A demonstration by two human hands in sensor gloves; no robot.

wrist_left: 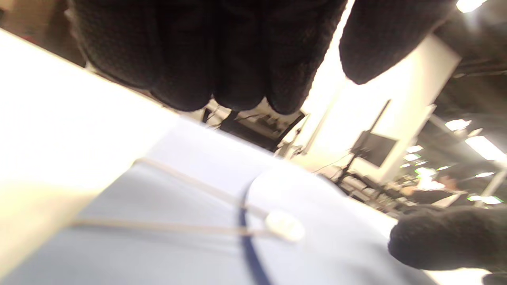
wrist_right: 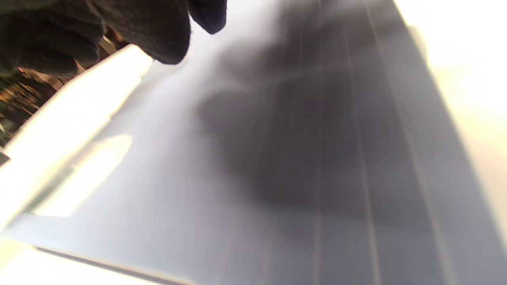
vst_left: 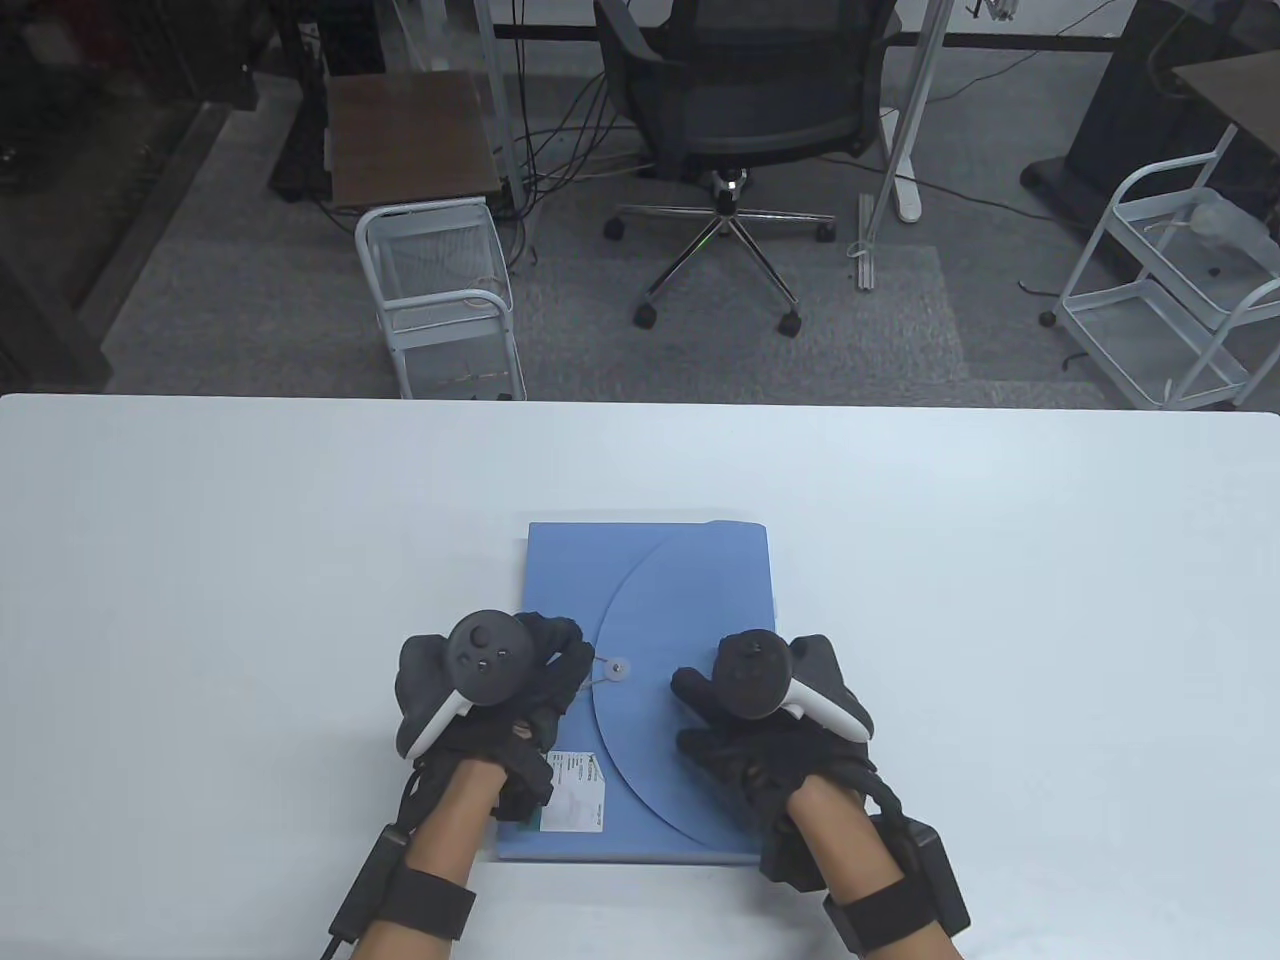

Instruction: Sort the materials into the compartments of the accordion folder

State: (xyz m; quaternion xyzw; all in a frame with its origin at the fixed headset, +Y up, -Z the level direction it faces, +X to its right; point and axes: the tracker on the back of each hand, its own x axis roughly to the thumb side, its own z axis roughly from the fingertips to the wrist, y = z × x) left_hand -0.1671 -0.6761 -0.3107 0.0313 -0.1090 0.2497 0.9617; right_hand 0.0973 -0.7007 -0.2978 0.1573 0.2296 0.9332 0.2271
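A blue accordion folder lies flat and closed on the white table, its rounded flap held by an elastic cord looped on a white button. My left hand hovers over the folder's left part, just left of the button. In the left wrist view its fingers and thumb are apart above the cord and hold nothing. My right hand rests on the flap, its thumb pointing toward the button. The right wrist view shows only blue folder surface and fingertips.
A white label sits on the folder's near left corner. Past the table's far edge stand a white wire cart, an office chair and another cart. No loose materials show on the table.
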